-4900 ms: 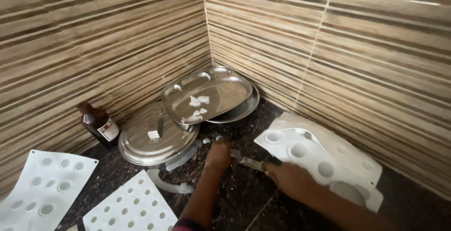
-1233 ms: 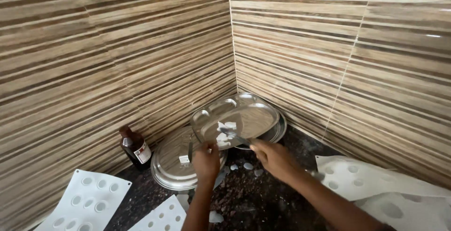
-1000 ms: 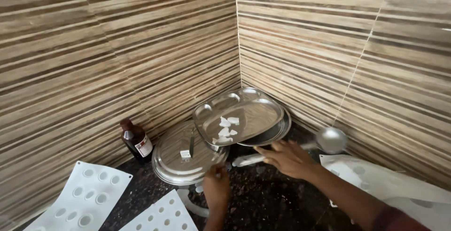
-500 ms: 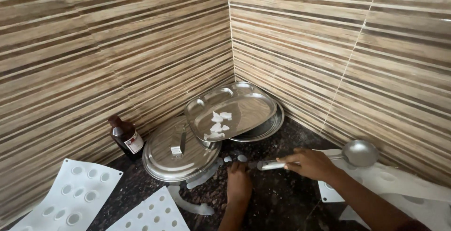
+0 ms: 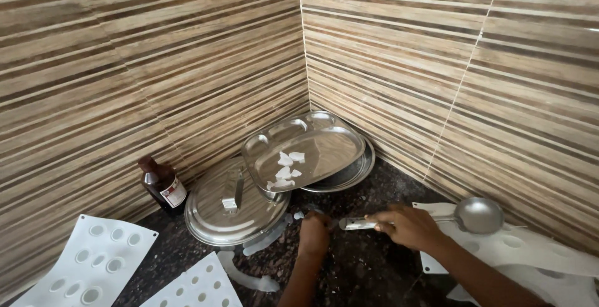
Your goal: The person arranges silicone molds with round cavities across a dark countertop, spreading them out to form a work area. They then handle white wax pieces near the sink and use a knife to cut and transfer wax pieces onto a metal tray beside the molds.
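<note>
- Fingers of the right hand [image 5: 409, 224] are wrapping the shiny steel ladle [image 5: 477, 214] mid-handle, bowl lying over a white mold sheet [image 5: 561, 254] by the rt wall.
- Left hand [image 5: 314, 232] is pressing down on the dark speckled counter [image 5: 374, 182]; can't tell its fingers, curled under.
- White flakes are sitting on the tilted steel tray [image 5: 324, 138], w/ a round lid [image 5: 212, 210] & brown bottle [image 5: 161, 185] crowding the corner.
- Free counter is only btwn the hands.

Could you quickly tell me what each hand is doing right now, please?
Left hand: down on the dark counter; grip cannot be told.
Right hand: closed on the ladle.
</note>
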